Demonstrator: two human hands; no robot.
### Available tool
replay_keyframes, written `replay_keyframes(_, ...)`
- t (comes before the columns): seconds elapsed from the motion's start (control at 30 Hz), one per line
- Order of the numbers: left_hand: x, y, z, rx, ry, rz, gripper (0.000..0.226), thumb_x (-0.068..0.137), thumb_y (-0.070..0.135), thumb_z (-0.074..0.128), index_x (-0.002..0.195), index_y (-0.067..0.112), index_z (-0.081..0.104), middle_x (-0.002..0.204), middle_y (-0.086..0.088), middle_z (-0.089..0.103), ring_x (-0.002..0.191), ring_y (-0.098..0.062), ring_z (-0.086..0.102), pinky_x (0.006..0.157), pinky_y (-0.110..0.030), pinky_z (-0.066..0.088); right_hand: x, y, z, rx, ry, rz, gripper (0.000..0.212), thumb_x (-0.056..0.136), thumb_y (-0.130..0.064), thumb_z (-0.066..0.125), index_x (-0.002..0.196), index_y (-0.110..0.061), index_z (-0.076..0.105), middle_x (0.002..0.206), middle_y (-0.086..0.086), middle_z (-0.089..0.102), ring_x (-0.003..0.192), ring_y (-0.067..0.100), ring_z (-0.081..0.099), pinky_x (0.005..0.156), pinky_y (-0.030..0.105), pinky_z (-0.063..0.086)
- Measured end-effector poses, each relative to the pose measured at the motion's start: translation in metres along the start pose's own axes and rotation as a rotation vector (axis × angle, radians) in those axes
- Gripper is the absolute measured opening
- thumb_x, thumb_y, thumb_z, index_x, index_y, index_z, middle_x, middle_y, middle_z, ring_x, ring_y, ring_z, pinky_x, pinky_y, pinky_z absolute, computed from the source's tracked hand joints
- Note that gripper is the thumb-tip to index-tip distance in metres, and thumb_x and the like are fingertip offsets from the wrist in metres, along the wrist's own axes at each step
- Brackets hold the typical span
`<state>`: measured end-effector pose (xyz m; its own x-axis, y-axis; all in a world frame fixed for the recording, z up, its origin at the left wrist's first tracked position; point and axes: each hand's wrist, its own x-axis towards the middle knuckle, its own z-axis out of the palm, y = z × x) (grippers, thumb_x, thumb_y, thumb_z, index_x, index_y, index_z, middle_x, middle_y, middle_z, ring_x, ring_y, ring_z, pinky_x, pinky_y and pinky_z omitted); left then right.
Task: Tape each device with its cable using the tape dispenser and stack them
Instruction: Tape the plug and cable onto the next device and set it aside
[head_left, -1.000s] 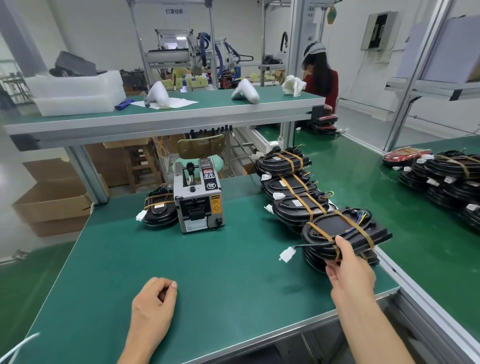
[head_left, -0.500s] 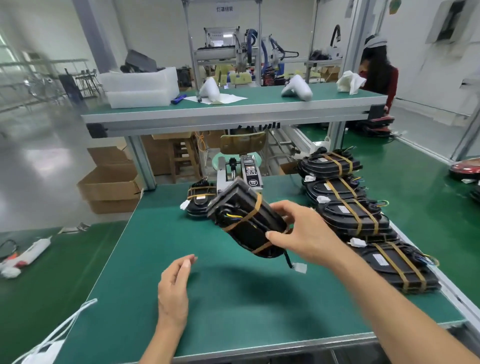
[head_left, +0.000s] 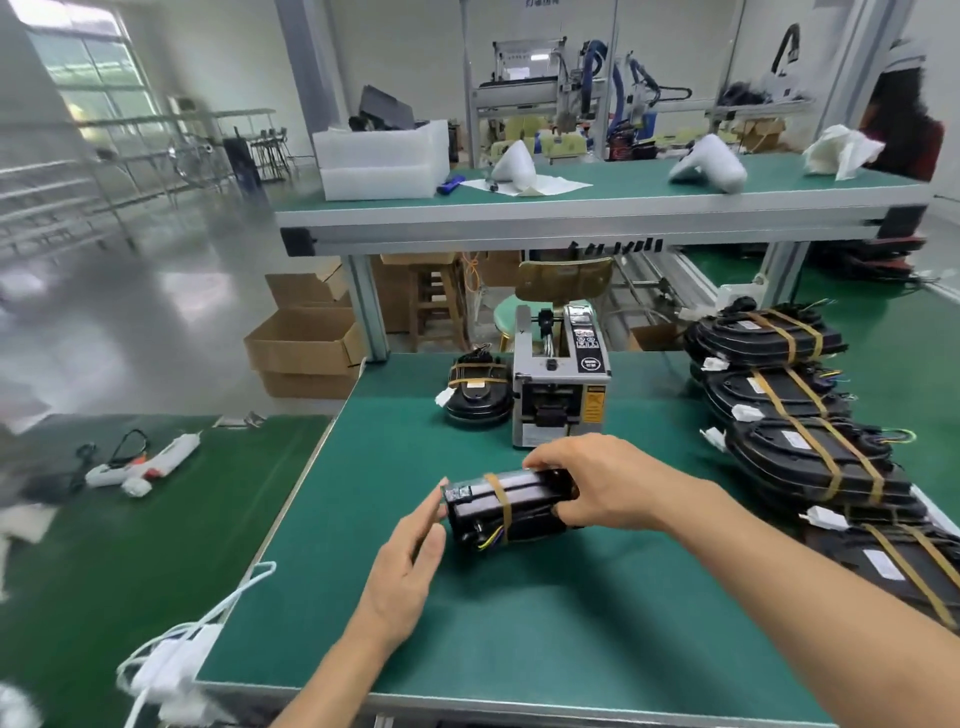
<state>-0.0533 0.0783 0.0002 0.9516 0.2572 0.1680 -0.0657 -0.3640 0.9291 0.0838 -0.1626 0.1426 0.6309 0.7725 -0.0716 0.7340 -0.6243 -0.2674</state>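
Observation:
A black device (head_left: 506, 506) bound with tan tape stands on edge just above the green table (head_left: 519, 623), its coloured wires showing at the bottom. My right hand (head_left: 597, 480) grips its right end from above. My left hand (head_left: 410, 561) touches its left end with straight fingers. The grey tape dispenser (head_left: 561, 379) stands behind it at the table's middle back. Left of the dispenser lies one taped black device (head_left: 478, 392). A row of several taped devices (head_left: 800, 431) runs along the table's right side.
A raised green shelf (head_left: 597, 205) spans the back with white foam boxes (head_left: 382, 158) and white parts. Cardboard boxes (head_left: 306, 345) sit on the floor at left. A glue gun (head_left: 145, 460) lies on the left green surface. A white cable (head_left: 176, 654) hangs at the front left corner.
My right hand took a taped device from the right row, carried it left to the table's middle and turned it on edge. My left hand opened and rose to meet it. View swung left.

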Motion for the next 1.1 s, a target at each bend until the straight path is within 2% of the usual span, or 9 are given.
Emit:
replay_keyframes(0.17, 0.001, -0.003, 0.002, 0.012, 0.013, 0.026, 0.047, 0.104, 0.048, 0.048, 0.150, 0.037, 0.052, 0.144, 0.036, 0.060, 0.139, 0.009, 0.052, 0.111, -0.006, 0.035, 0.008, 0.001, 0.015, 0.065, 0.008, -0.047, 0.052, 0.078, -0.025, 0.067, 0.129, -0.034, 0.061, 0.123, -0.012, 0.068, 0.112, 0.016, 0.062, 0.096, 0.035, 0.052)
replay_keyframes(0.37, 0.002, -0.008, 0.005, 0.054, 0.002, 0.050, 0.032, 0.105, 0.040, 0.052, 0.136, 0.038, 0.063, 0.133, 0.029, 0.069, 0.128, 0.003, 0.063, 0.103, -0.007, 0.042, 0.009, 0.007, 0.020, 0.143, 0.008, -0.060, 0.062, 0.081, -0.016, 0.065, 0.141, -0.029, 0.057, 0.138, -0.009, 0.062, 0.127, 0.012, 0.056, 0.110, 0.033, 0.045)
replay_keyframes(0.57, 0.003, -0.002, 0.003, 0.104, -0.034, 0.029, 0.031, 0.105, 0.057, 0.046, 0.132, 0.061, 0.060, 0.129, 0.028, 0.072, 0.121, 0.005, 0.066, 0.097, -0.006, 0.044, 0.009, 0.015, 0.015, 0.290, -0.067, 0.041, 0.063, 0.085, -0.046, 0.068, 0.145, -0.035, 0.056, 0.139, -0.026, 0.058, 0.125, -0.009, 0.053, 0.105, 0.016, 0.039)
replay_keyframes(0.63, 0.004, -0.002, 0.003, 0.102, -0.027, 0.036, 0.032, 0.103, 0.063, 0.045, 0.132, 0.064, 0.059, 0.128, 0.029, 0.073, 0.121, 0.006, 0.066, 0.096, -0.005, 0.044, 0.020, 0.019, 0.013, 0.493, 0.125, 0.137, 0.044, 0.090, -0.042, 0.072, 0.133, -0.032, 0.068, 0.126, -0.024, 0.068, 0.111, -0.011, 0.062, 0.100, 0.017, 0.047)
replay_keyframes(0.73, 0.004, -0.002, 0.003, 0.093, -0.033, 0.038, 0.031, 0.104, 0.061, 0.046, 0.132, 0.062, 0.060, 0.128, 0.027, 0.073, 0.121, 0.004, 0.066, 0.096, -0.006, 0.044, 0.044, 0.026, 0.015, 0.819, 0.498, 0.473, 0.017, 0.096, -0.019, 0.065, 0.105, -0.024, 0.078, 0.102, -0.007, 0.077, 0.087, 0.010, 0.074, 0.086, 0.032, 0.059)
replay_keyframes(0.8, 0.004, -0.002, 0.002, 0.091, -0.041, 0.038, 0.031, 0.106, 0.057, 0.048, 0.134, 0.060, 0.061, 0.128, 0.026, 0.074, 0.122, 0.004, 0.067, 0.097, -0.007, 0.045, 0.059, 0.029, 0.020, 0.882, 0.588, 0.671, 0.022, 0.092, -0.009, 0.060, 0.084, -0.019, 0.077, 0.093, 0.004, 0.078, 0.076, 0.023, 0.072, 0.080, 0.042, 0.060)
replay_keyframes(0.87, 0.003, -0.002, 0.002, 0.084, -0.044, 0.041, 0.031, 0.106, 0.055, 0.049, 0.134, 0.059, 0.062, 0.127, 0.026, 0.074, 0.121, 0.004, 0.067, 0.097, -0.007, 0.045, 0.072, 0.030, 0.027, 0.925, 0.618, 0.769, 0.020, 0.089, -0.007, 0.059, 0.082, -0.010, 0.077, 0.088, 0.008, 0.077, 0.069, 0.020, 0.070, 0.083, 0.049, 0.061)
replay_keyframes(0.97, 0.003, -0.001, 0.002, 0.072, -0.049, 0.042, 0.032, 0.105, 0.061, 0.049, 0.133, 0.058, 0.063, 0.126, 0.023, 0.076, 0.119, 0.002, 0.069, 0.096, -0.009, 0.046, 0.087, 0.030, 0.032, 0.983, 0.666, 0.852, 0.018, 0.090, -0.008, 0.062, 0.086, -0.018, 0.076, 0.076, -0.004, 0.075, 0.069, 0.018, 0.077, 0.080, 0.039, 0.063)
replay_keyframes(1.1, 0.002, 0.001, 0.001, 0.053, -0.054, 0.040, 0.034, 0.104, 0.064, 0.049, 0.133, 0.056, 0.064, 0.126, 0.021, 0.076, 0.119, 0.002, 0.069, 0.097, -0.009, 0.047, 0.100, 0.035, 0.035, 1.051, 0.751, 0.886, 0.024, 0.094, -0.004, 0.059, 0.078, -0.019, 0.071, 0.080, -0.006, 0.072, 0.054, 0.012, 0.073, 0.057, 0.026, 0.053)
